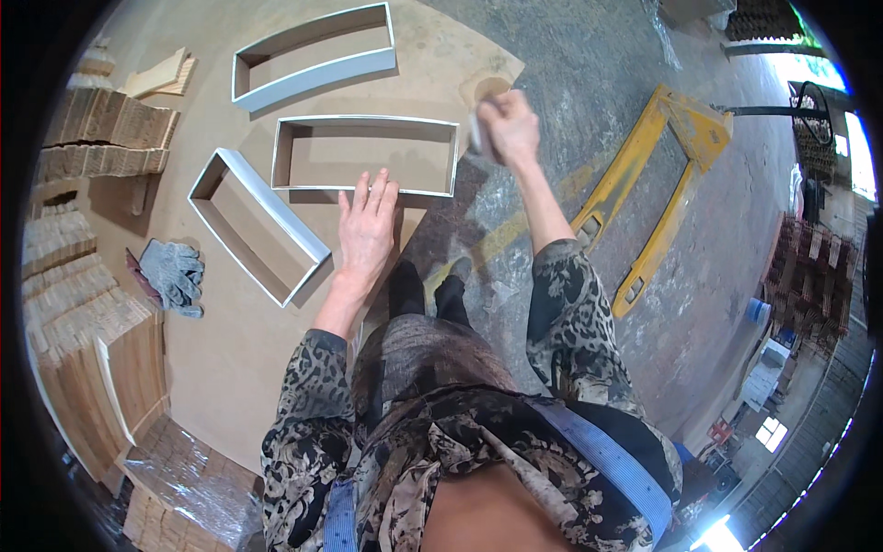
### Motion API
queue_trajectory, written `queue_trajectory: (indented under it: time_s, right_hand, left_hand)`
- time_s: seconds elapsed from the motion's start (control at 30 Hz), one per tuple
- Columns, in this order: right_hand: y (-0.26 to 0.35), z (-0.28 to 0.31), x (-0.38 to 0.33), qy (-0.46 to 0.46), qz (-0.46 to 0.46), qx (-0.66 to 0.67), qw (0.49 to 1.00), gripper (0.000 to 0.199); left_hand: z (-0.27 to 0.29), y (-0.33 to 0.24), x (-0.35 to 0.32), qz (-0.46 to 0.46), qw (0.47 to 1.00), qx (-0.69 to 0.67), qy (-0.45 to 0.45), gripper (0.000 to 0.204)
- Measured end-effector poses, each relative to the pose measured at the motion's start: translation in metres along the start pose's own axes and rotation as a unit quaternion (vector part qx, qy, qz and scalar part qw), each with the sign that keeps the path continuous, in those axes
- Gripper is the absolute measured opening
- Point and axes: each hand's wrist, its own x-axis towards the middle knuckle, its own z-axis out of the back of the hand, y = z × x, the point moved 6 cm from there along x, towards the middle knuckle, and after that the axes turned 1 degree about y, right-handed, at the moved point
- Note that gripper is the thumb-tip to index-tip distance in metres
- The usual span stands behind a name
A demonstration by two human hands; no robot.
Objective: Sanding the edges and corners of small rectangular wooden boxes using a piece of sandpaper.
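Note:
In front of me on a brown board lies a shallow rectangular box (366, 192) with white outer edges and brown inner walls. My left hand (368, 225) rests its outstretched fingers over the near rim of this box. Past the box's right end, my right hand (509, 129) is closed around a pale, flat piece (475, 135), too blurred to name. A similar box (317, 85) lies farther off, and another box (276, 204) sits at a slant on the left. Whether the boxes have bottoms of their own, I cannot tell.
The brown board (225, 368) ends at my feet. Grey gloves (172, 274) lie on its left side. Stacks of brown slats (110, 133) and boards (92, 368) line the left. A yellow pallet jack (676, 170) stands on the concrete floor (552, 69) to the right.

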Motion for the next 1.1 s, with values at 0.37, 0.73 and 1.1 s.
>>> queue_trajectory:
  time_s: [0.37, 0.73, 1.1]
  right_hand:
    - [-0.002, -0.017, -0.022, 0.033, -0.025, -0.007, 0.999, 0.032]
    - [-0.076, 0.044, -0.076, -0.056, -0.095, 0.295, 0.949, 0.021]
    - [-0.083, 0.050, -0.090, 0.022, -0.107, 0.368, 0.924, 0.015]
  left_hand:
    - [-0.005, 0.003, 0.007, 0.024, 0.996, -0.057, -0.063, 0.038]
    - [0.075, 0.047, -0.008, 0.081, 0.980, -0.065, -0.170, 0.043]
    - [0.056, 0.163, -0.211, 0.603, 0.617, -0.409, -0.295, 0.022]
